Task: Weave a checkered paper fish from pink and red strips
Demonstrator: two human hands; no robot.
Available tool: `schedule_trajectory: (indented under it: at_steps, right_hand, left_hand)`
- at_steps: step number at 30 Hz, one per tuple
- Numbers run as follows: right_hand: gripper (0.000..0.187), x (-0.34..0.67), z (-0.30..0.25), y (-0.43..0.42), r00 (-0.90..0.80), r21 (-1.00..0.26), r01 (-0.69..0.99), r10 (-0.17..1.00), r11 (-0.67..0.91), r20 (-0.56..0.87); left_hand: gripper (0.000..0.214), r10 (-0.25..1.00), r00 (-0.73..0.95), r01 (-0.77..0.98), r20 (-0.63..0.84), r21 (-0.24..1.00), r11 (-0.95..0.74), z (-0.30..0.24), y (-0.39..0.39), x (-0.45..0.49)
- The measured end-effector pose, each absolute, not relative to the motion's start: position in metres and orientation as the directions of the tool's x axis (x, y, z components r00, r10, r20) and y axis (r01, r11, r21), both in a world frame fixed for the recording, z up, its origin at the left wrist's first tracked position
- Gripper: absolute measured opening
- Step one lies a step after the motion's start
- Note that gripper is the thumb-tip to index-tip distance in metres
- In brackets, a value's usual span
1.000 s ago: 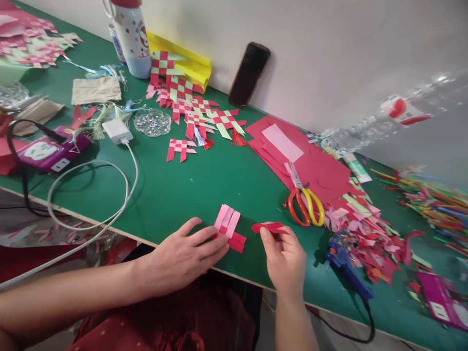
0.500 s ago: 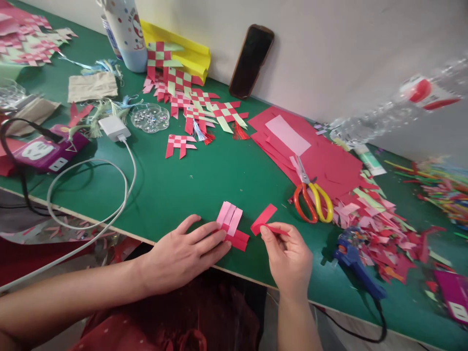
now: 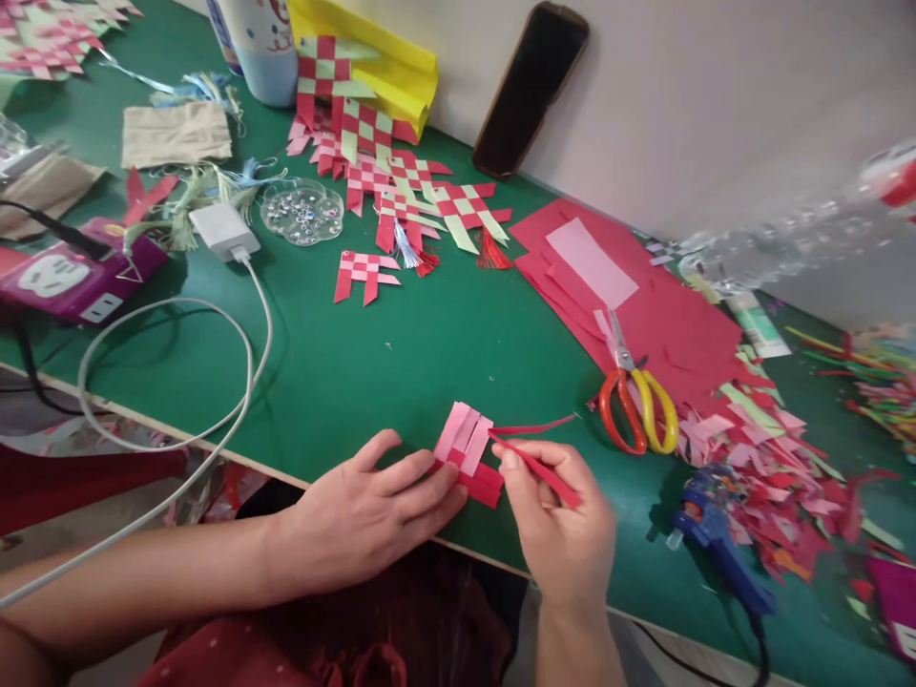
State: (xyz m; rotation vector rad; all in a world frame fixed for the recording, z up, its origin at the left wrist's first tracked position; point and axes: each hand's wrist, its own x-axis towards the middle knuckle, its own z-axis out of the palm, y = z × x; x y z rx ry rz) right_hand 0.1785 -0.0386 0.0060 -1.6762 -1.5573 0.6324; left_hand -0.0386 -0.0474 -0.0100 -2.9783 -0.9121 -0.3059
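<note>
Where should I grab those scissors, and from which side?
I'd probably take the scissors by their red and yellow handles, coming from the person's side of the table: the loops face that way, while the blades point away, toward the wall.

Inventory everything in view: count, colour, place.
Paper weave: 1, pink/red, front
Folded strip: 1, red, front
Paper fish: several, red-checkered, back
Scissors: 1, red/yellow, right
Glue gun: 1, blue, right
Paper sheets: stack, red, right
Paper scraps: many, mixed, right
Smartphone: 1, black, back
Plastic bottle: 1, clear, right
Scalloped tray: 1, clear, left
Charger: 1, white, left
Power strips: 2, purple, both edges
Tassels: several, blue/green, left
Cloth: 1, beige, left
Flask: 1, white/blue, back
Sheet: 1, yellow, back
Table: 1, green, throughout
Left hand: 1, on weave
Right hand: 1, holding strip
</note>
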Motion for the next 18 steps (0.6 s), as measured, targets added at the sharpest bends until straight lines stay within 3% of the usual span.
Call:
schedule_trajectory:
  at_steps: [5, 9, 12, 18]
  right_hand:
    - [0.007, 0.168, 0.01, -0.026, -0.015, -0.706, 0.682, 0.969, 0.19, 0.246]
    - [0.01, 0.169, 0.007, -0.016, -0.098, -0.51, 0.802, 0.911, 0.311, 0.402]
    - [0.01, 0.172, 0.008, -0.01, -0.171, -0.381, 0.855, 0.886, 0.35, 0.43]
    - [0.01, 0.174, 0.011, 0.0, -0.309, -0.484, 0.749, 0.885, 0.452, 0.349]
  left_hand:
    - [0.04, 0.555, 0.808, 0.559, 0.198, 0.042, -0.828, -0.01, -0.047, -0.038]
    - [0.039, 0.559, 0.803, 0.56, 0.206, 0.059, -0.826, -0.01, -0.046, -0.037]
    - [0.038, 0.56, 0.8, 0.559, 0.216, 0.072, -0.826, -0.011, -0.045, -0.037]
    - [0.037, 0.562, 0.8, 0.56, 0.21, 0.075, -0.825, -0.012, -0.044, -0.037]
